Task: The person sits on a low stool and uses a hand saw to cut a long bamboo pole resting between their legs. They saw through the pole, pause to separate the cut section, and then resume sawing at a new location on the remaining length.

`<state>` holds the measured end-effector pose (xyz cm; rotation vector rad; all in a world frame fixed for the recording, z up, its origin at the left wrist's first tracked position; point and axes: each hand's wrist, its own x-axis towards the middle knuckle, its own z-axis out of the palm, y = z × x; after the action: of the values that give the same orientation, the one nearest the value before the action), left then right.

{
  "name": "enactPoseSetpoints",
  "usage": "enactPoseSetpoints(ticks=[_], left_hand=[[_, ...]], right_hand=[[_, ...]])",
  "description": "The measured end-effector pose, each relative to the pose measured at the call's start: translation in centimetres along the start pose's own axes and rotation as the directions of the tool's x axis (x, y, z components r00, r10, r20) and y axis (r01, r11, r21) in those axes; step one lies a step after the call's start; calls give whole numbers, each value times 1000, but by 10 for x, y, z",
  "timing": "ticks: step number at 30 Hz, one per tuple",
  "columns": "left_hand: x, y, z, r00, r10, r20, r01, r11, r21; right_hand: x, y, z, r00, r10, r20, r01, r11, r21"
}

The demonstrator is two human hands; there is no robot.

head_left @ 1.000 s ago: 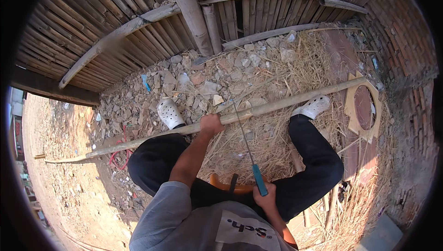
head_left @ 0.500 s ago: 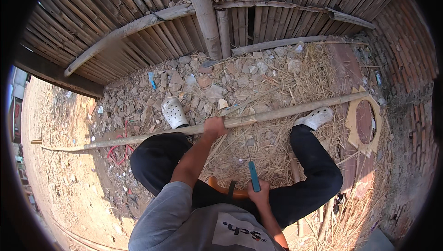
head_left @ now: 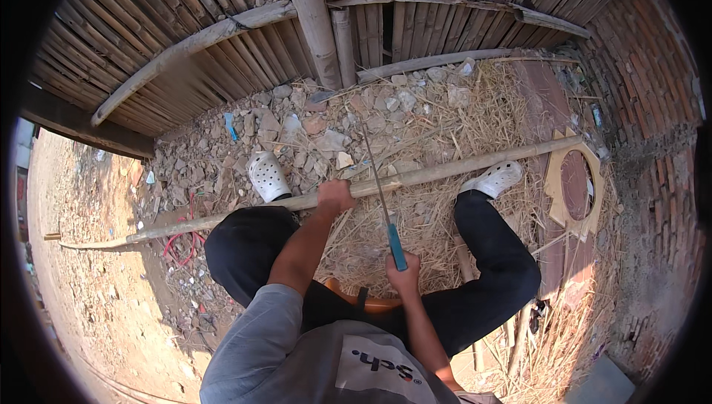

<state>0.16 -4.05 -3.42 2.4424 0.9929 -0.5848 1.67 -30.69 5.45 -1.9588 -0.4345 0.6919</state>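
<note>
A long pale bamboo pole point(head_left: 460, 169) lies slantwise across in front of me, its left part over my left knee. My left hand point(head_left: 335, 195) is closed around the pole just left of its middle. In my right hand point(head_left: 403, 274) is the teal handle of a saw point(head_left: 394, 241), its long thin blade pointing away from me. The blade crosses the pole a little to the right of my left hand and reaches out past it over the rubble. How deep the blade sits in the pole cannot be made out.
A bamboo slat wall point(head_left: 259, 48) closes off the far side, a brick wall point(head_left: 653, 107) the right. Rubble point(head_left: 289, 126) and straw point(head_left: 489, 107) cover the ground. A flat wooden ring point(head_left: 556, 189) lies by the pole's right end, red cord point(head_left: 178, 248) by my left knee.
My right hand has pushed the saw forward, away from me, so more blade extends beyond the pole. My left hand keeps its grip on the pole. The whole view has shifted slightly.
</note>
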Motion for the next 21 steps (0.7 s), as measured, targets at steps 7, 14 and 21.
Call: enactPoseSetpoints(ticks=[7,14,21], left_hand=[[1,-5,-8,1000,-14,-18,14,999,-35],[-6,7,-15,999,1,39,-1,1000,5],[-5,-6,-9,999,-28,42,27,999,27]], right_hand=[[-69,-17,-25,1000,3,-23,-4,999,-46],[7,0,15,997,-78,-8,76,986,-149],[-86,-20,-31,999,-32,-19,31,997,-67]])
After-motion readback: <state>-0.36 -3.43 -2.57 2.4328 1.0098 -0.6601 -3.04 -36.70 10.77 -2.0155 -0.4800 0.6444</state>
